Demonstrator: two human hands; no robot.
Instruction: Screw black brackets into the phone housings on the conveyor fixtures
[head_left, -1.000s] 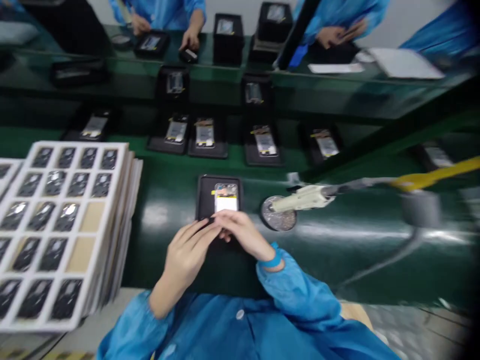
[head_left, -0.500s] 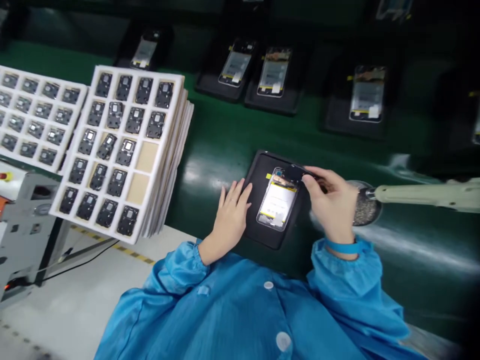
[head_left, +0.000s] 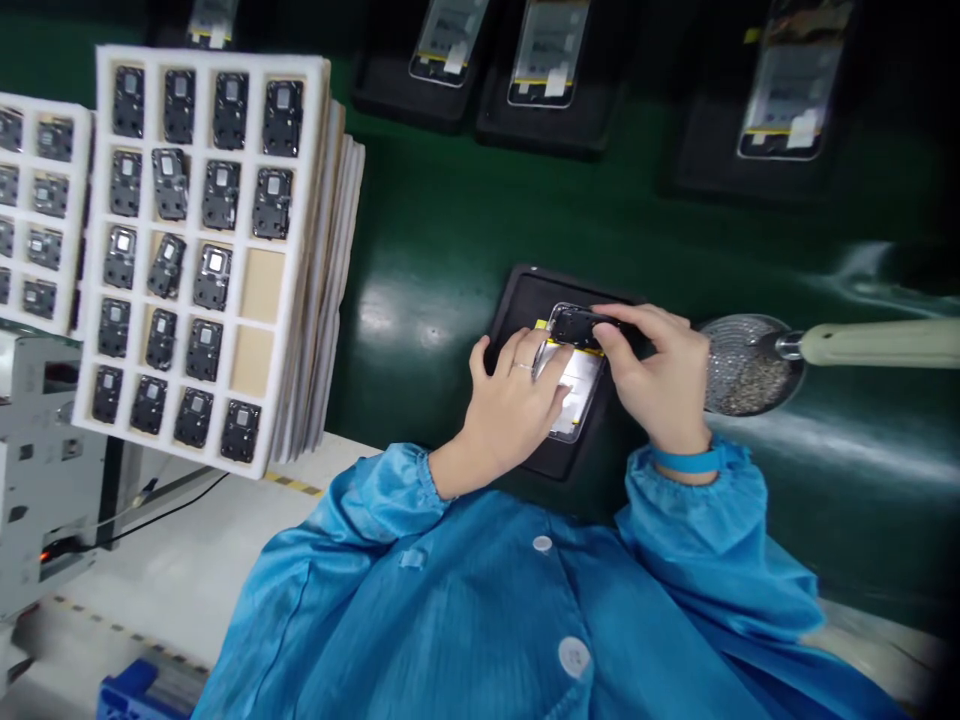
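While right hand pinches black part, left hand spread, now moved over phone

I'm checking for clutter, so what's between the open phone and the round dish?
In the head view, the right hand lies between the phone and the round dish, pinching a black piece at the phone's far end.

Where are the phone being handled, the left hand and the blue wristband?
Phone (head_left: 583,375), head view: its bright white area.
Left hand (head_left: 508,408), head view: back of the hand.
Blue wristband (head_left: 686,462), head view: middle of the band.
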